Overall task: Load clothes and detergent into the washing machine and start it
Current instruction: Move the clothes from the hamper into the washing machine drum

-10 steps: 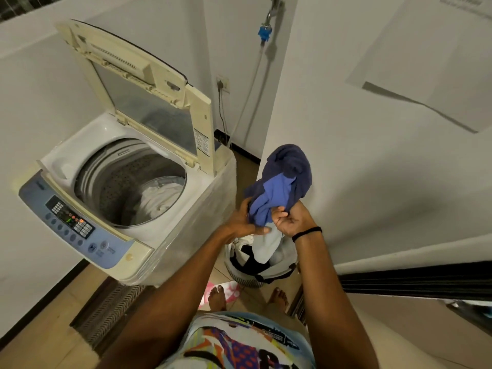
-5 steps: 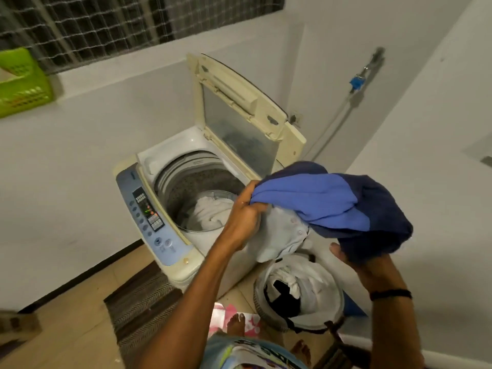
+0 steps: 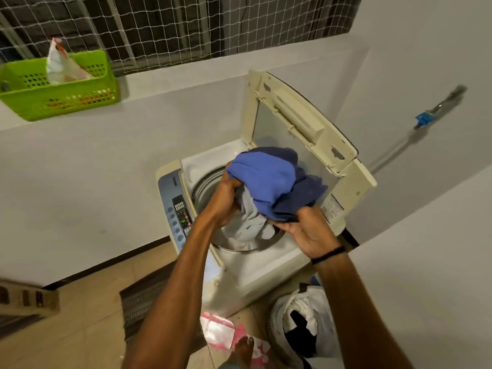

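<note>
A top-loading washing machine stands against the wall with its lid raised. A bundle of blue and grey clothes hangs right over the open drum. My left hand grips the bundle's left side. My right hand holds its lower right edge from beneath, with a black band on the wrist. The blue control panel shows a lit green display. Most of the drum's inside is hidden by the clothes.
A laundry basket with white and dark clothes stands on the floor at the lower right. A green plastic basket holding a white packet sits on the wall ledge at upper left. A striped mat lies before the machine. My bare foot rests on a pink cloth.
Both hands have carried the blue and grey bundle from above the laundry basket leftward to over the open drum. The view has swung towards the machine.
</note>
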`<state>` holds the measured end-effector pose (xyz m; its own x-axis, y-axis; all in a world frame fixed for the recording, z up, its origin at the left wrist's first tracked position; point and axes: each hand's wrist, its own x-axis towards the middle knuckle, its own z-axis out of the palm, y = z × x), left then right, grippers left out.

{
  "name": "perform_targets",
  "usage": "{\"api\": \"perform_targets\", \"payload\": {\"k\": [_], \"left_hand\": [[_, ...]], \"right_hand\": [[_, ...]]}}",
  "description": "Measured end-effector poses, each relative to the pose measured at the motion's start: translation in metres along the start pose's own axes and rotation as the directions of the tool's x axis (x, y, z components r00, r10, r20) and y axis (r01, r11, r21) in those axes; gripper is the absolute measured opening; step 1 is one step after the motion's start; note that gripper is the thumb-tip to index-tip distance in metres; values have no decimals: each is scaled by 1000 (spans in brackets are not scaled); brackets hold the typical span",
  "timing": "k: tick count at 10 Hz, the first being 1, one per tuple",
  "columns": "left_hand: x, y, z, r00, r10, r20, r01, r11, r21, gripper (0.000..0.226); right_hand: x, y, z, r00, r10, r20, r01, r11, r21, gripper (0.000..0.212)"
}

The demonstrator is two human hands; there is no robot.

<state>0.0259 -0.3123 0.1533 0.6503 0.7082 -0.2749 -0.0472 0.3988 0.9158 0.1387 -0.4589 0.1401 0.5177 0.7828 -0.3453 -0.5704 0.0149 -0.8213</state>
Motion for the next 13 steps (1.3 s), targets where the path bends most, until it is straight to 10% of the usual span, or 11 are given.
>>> {"api": "perform_targets", "payload": {"k": [1,3,5,6,7,9,11,13], "left_hand": [[30,-7,-26,997,-38,-71,58,951,304,37],[63,-43,-54,985,-46,-168,104,929,356,38],[72,-97,-89,936,-148,-320,352,401,846,53],[61,-108,-83,934,-199,-298,355,396,847,39],[34,-126,-55,957,-191,-218,285,479,830,34],[-9,-176,11,992,-82,-100,129,658,742,21],[-47,-257,66,919,-377,119,94,500,861,16],[-66,-363,90,840,-542,-29,249,337,908,30]], "right_hand": [[40,10,15,986,-117,-115,89,971,-224,32],[93,42,8,971,-182,-154,81,860,-504,30],[118,78,-31,963,82,-257,-270,299,-915,62],[109,88,-43,950,179,-255,-297,269,-917,18],[89,100,-58,902,308,-302,-425,517,-743,12],[35,117,-107,813,439,-383,-583,626,-518,19],[-30,148,-209,705,428,-566,-698,562,-444,22],[-78,227,-337,564,452,-691,-810,465,-357,6]]}}
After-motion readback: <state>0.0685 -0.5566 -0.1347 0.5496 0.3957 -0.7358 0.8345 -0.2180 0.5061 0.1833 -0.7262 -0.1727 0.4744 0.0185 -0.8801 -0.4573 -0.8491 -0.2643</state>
